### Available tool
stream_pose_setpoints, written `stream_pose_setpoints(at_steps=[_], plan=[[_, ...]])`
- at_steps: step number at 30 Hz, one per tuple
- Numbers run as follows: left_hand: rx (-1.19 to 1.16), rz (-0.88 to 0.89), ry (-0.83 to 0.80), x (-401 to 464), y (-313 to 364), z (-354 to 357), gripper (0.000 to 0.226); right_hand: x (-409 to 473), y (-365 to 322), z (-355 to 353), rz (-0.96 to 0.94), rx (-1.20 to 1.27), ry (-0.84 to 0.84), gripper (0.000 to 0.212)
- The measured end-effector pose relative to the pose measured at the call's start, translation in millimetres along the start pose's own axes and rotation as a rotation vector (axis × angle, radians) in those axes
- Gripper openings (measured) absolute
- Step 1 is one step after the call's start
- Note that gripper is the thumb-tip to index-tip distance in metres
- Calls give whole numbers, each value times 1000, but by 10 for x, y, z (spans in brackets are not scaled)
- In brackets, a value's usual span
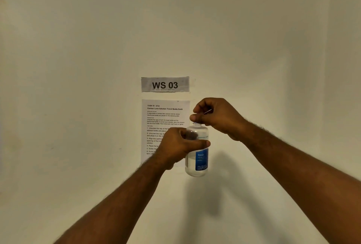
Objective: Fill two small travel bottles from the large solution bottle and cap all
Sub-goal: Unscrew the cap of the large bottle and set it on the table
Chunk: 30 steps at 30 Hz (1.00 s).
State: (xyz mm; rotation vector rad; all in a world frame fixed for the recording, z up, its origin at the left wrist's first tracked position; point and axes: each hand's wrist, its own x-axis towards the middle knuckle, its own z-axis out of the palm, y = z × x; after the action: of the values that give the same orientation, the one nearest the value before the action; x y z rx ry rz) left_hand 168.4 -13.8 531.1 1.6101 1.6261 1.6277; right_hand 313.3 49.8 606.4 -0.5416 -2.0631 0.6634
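Pale wall (pixel 78 68) behind; left hand (pixel 175 146) around solution bottle (pixel 197 158), right hand (pixel 216 117) atop.

Clear solution bottle (pixel 196 169) with a blue label (pixel 201 159) (white lettering), white task sheet (pixel 156 115) in black print, cream wall (pixel 78 48).

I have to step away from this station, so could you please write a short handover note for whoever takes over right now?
Left hand: wrapped around the upper body of the large solution bottle, holding it upright in the air in front of the wall.
Right hand: fingertips pinched at the bottle's top; whether they hold a cap is hidden by the fingers.
The instruction sheet and the WS 03 sign hang on the wall behind.
Done: cannot confirm anything; the large bottle holds clear liquid.
Left: no travel bottles are in view, so locate them, fill both, then cap all three.
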Motion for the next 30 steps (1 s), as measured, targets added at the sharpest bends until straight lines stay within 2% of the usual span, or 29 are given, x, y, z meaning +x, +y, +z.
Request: stream_pose_setpoints(at_steps=[6,12,14,17,21,26,30], plan=[[29,3,8,-71,-18,8,39,-67,-16,-22,23,40,-34,21],[59,-31,6,-120,-61,21,43,-111,-31,-27,133,94,-150,31],[65,-26,9,-128,-58,27,46,-117,-28,-7,115,16,-93,36],[68,-22,14,-124,-54,17,50,-136,-3,36,80,-6,0,31],[63,-24,15,-132,-51,17,45,-145,20,42,61,29,1,21],[36,-33,15,-137,-54,24,43,-147,3,44,113,106,-77,31],[39,-29,9,-135,-82,14,51,-160,20,107,74,-48,-6,35]])
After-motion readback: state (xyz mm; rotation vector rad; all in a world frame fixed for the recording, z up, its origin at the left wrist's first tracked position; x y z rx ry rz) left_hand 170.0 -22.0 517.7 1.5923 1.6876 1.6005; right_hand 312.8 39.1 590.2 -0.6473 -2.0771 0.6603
